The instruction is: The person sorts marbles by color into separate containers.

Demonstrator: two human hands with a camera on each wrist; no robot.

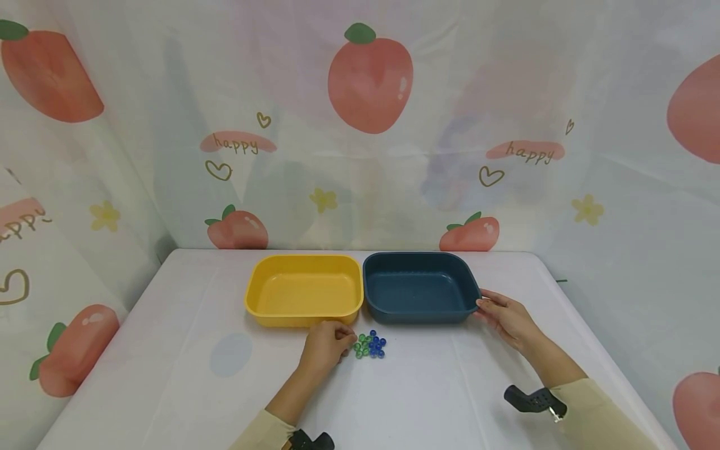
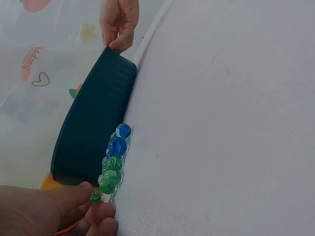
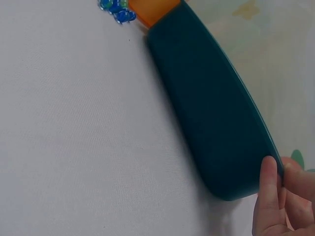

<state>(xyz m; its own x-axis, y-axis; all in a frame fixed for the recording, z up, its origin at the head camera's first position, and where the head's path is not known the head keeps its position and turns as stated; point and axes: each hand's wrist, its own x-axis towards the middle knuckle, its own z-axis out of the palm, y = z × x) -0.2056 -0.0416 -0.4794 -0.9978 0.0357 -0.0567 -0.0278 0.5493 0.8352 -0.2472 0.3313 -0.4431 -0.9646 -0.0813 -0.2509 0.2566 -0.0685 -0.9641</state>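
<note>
Green marbles (image 1: 362, 347) and blue marbles (image 1: 378, 346) lie in a small cluster on the white table, in front of where two bins meet. My left hand (image 1: 326, 347) is at the cluster's left side. In the left wrist view it pinches a green marble (image 2: 95, 197) between thumb and fingers. My right hand (image 1: 509, 320) grips the near right corner of the dark blue bin (image 1: 422, 314), thumb at the rim and a finger (image 3: 268, 182) along the outer wall. Left of that bin stands the yellow bin (image 1: 304, 320), just behind my left hand. No marbles show inside either bin.
The white-covered table (image 1: 416, 400) ends at a printed curtain (image 1: 371, 187) behind the bins. More of the curtain hangs along both sides. A pale blue round patch (image 1: 231, 354) shows on the cloth left of my left hand.
</note>
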